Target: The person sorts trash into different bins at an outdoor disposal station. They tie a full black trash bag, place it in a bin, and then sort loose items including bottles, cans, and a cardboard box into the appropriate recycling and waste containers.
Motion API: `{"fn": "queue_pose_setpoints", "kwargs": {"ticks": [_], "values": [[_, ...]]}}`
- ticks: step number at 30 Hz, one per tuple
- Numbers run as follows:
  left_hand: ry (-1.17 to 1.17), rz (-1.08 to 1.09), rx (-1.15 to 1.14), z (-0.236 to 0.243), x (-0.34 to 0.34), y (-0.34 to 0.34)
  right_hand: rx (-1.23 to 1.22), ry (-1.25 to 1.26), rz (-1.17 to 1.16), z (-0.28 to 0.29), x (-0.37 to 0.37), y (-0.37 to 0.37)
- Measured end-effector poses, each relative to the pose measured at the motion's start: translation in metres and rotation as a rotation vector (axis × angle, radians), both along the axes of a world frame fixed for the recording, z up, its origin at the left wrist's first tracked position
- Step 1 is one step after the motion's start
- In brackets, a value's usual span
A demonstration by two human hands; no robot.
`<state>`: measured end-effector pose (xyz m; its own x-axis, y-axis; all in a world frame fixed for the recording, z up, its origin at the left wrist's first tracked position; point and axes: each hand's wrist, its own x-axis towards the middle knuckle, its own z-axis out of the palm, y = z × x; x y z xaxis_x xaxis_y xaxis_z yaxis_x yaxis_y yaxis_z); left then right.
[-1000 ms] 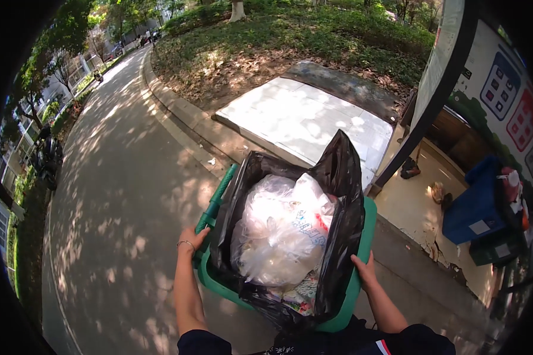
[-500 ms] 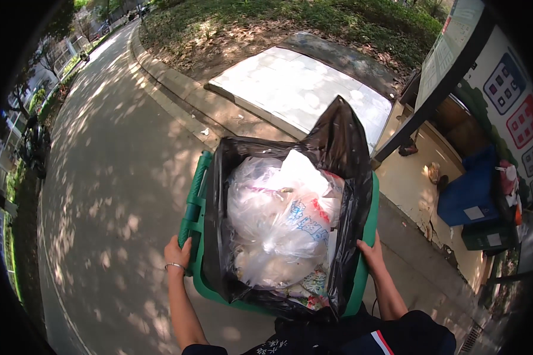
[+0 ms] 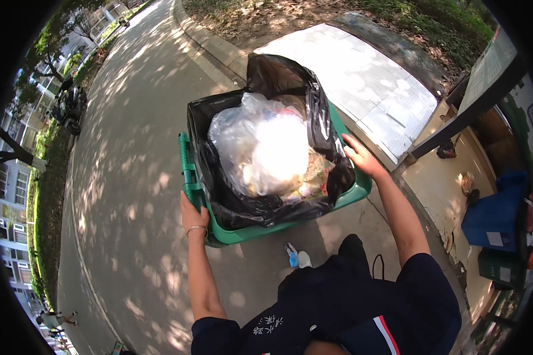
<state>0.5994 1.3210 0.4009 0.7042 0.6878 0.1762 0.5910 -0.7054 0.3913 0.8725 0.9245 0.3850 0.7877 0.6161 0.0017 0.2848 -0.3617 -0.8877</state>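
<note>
A green wheeled-style trash bin (image 3: pixel 237 235) stands open in front of me, lined with a black plastic bag (image 3: pixel 216 204). Inside lies a clear plastic bag of rubbish (image 3: pixel 231 136), partly washed out by bright sunlight, with patterned scraps beside it. At the bin's left side my left hand (image 3: pixel 193 216) is closed around the green frame, just below the handle bar (image 3: pixel 185 154). My right hand (image 3: pixel 362 158) grips the right rim, thumb on top; its other fingers are partly hidden. The liner's far edge stands up in a peak.
On the right, a blue bin (image 3: pixel 494 210) and a dark green bin (image 3: pixel 502 266) stand under a shelter post (image 3: pixel 468 115). A white tiled slab (image 3: pixel 361 83) lies beyond the curb. Far left is a parked motorbike (image 3: pixel 70 106). Someone walks (image 3: pixel 53 319) at lower left.
The green bin has moved away from my body and turned counterclockwise, its liner peak leaning left. My right hand is farther forward along the rim. Ground and feet now show below the bin.
</note>
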Motion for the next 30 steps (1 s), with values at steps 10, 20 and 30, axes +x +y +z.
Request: {"fn": "queue_pose_setpoints", "kwargs": {"ticks": [10, 20, 30], "values": [[0.009, -0.334, 0.007, 0.032, -0.017, -0.144, -0.134, -0.434, 0.603, 0.061, -0.040, 0.010], [0.031, -0.533, -0.286, -0.001, 0.017, -0.194, -0.031, -0.444, 1.113, 0.054, -0.048, 0.057], [-0.764, -0.281, -0.864, 0.015, 0.064, -0.200, 0.368, -0.240, 0.494, 0.061, -0.071, 0.100]]}}
